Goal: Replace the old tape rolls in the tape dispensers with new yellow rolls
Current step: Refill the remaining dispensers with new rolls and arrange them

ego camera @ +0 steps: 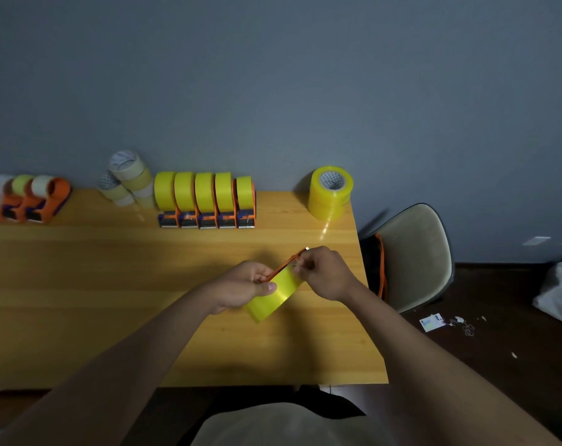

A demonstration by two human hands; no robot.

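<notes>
Above the wooden table (112, 284), my left hand (244, 288) grips an orange tape dispenser (287, 263) loaded with a yellow roll (273, 296). My right hand (324, 273) pinches the tape's loose end at the dispenser's front. Several dispensers with yellow rolls (205, 199) stand in a row at the back. At the back left stand three orange dispensers (31, 201) with pale old rolls. A stack of new yellow rolls (329, 193) sits at the back right corner.
A heap of pale used rolls (128, 180) lies at the back between the two dispenser groups. A chair (414, 255) with an orange strap stands right of the table. Paper scraps (434, 321) lie on the dark floor. A grey wall is behind.
</notes>
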